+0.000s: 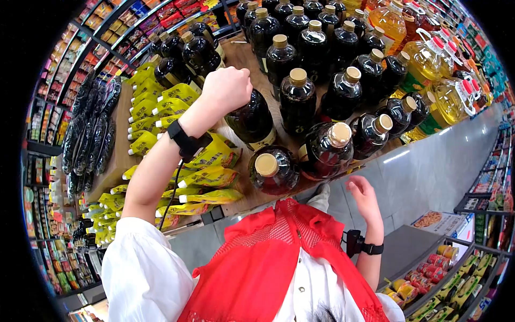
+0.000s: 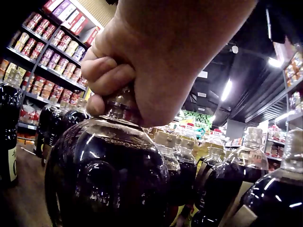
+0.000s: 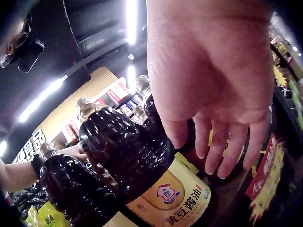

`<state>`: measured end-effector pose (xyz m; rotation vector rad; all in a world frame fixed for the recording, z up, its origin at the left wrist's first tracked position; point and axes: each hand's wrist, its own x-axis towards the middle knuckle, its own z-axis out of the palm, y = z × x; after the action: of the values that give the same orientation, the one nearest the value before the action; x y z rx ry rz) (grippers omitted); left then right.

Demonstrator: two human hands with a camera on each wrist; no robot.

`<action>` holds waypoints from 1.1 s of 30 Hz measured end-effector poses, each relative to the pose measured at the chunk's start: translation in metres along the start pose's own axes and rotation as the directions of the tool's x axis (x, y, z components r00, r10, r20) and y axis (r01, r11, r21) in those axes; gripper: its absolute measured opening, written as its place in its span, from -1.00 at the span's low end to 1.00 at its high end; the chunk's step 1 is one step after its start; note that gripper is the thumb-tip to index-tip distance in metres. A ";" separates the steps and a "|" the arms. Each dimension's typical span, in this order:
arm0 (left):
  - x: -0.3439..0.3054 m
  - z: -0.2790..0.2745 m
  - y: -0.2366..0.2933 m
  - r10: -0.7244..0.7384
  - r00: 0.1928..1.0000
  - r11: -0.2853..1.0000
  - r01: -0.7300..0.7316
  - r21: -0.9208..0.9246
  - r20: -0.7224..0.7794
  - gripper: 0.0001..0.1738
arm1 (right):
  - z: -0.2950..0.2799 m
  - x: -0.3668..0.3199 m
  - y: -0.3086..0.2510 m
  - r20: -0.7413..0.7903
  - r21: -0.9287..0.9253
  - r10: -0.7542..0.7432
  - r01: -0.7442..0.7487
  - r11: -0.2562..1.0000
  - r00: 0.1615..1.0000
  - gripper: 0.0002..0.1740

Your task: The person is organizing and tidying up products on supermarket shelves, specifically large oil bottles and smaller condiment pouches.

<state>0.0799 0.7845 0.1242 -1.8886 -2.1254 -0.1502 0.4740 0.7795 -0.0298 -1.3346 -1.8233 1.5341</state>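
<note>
My left hand (image 1: 224,97) grips the capped neck of a dark soy sauce bottle (image 1: 252,122) on the wooden display. In the left wrist view, curled fingers of that hand (image 2: 113,78) wrap the neck above the dark, rounded bottle body (image 2: 106,175); the cap is hidden. My right hand (image 1: 363,198) hangs past the display's front edge, holding nothing. In the right wrist view its fingers (image 3: 215,151) point down, loosely extended, beside another soy sauce bottle (image 3: 125,146) with a yellow label. Two gold-capped bottles, one of them a soy sauce bottle (image 1: 328,150), stand along the front edge.
More dark bottles (image 1: 314,45) crowd the back of the display. Yellow spouted pouches (image 1: 212,177) lie in rows at left, beside black wrapped packages (image 1: 94,129). Large oil jugs (image 1: 450,104) stand at right. Grey floor (image 1: 413,177) and a low shelf with cans (image 1: 434,263) lie right.
</note>
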 end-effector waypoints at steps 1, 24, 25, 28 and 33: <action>-0.001 0.001 0.000 0.005 1.000 1.000 -0.005 0.000 -0.020 -0.74 | 0.002 0.000 0.000 0.005 0.000 0.001 -0.001 1.000 1.000 -0.72; 0.011 -0.014 0.001 0.109 0.992 0.994 -0.110 0.004 0.067 -0.79 | 0.012 0.026 0.006 0.004 -0.009 0.042 -0.042 0.999 0.999 -0.69; 0.016 -0.019 0.004 0.152 0.986 0.988 -0.151 -0.015 0.062 -0.74 | 0.012 0.026 0.007 -0.006 -0.006 0.042 -0.042 0.999 0.999 -0.69; 0.031 -0.030 0.025 0.364 0.931 0.911 -0.352 -0.213 0.016 -0.57 | 0.012 0.027 0.005 -0.016 -0.003 0.024 -0.024 1.000 1.000 -0.69; 0.064 -0.010 0.042 0.482 0.843 0.855 -0.392 -0.340 0.238 -0.55 | 0.011 0.016 -0.002 -0.027 0.025 0.100 -0.099 0.995 0.995 -0.73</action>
<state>0.1171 0.8483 0.1472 -2.6832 -1.8489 -0.0487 0.4573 0.7877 -0.0350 -1.4485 -1.7404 1.5736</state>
